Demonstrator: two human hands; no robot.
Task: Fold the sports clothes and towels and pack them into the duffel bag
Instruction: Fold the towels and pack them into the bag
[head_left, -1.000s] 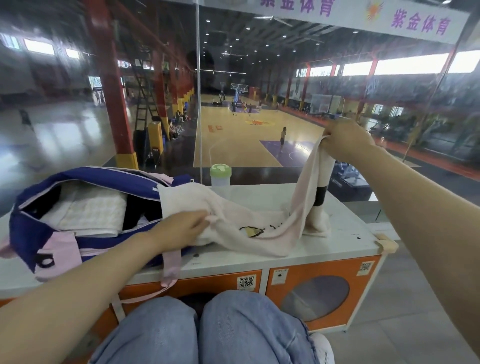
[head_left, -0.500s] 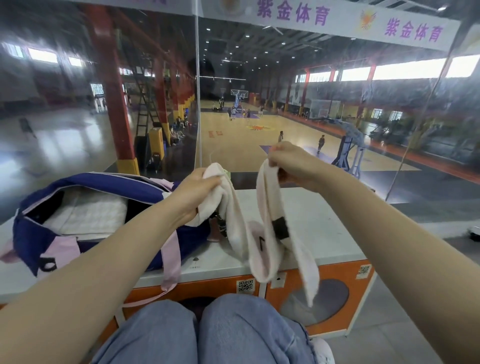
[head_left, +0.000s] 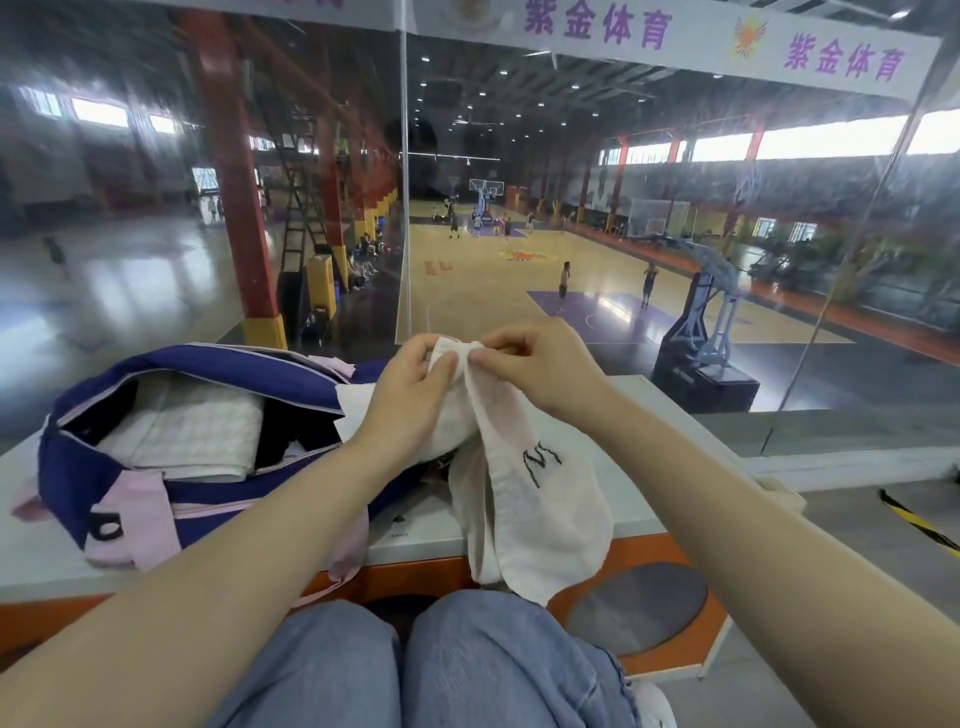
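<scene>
Bringing left hand (head_left: 415, 400) and right hand (head_left: 540, 364) together, where half a second ago a gap separated them: upper corners of the pale pink towel (head_left: 535, 499) now meet, each pinched between curled thumb and fingers. Hangs doubled lengthwise, in front of the white counter (head_left: 675, 447), lower end over the knees. Probably first fold made; more folding needed. Sits left, unzipped, with folded white cloth inside: navy duffel bag (head_left: 218, 364).

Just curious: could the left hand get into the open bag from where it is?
Probably yes. The left hand hangs right beside the duffel bag, whose opening gapes with nothing across it, but its fingers hold the towel.
</scene>
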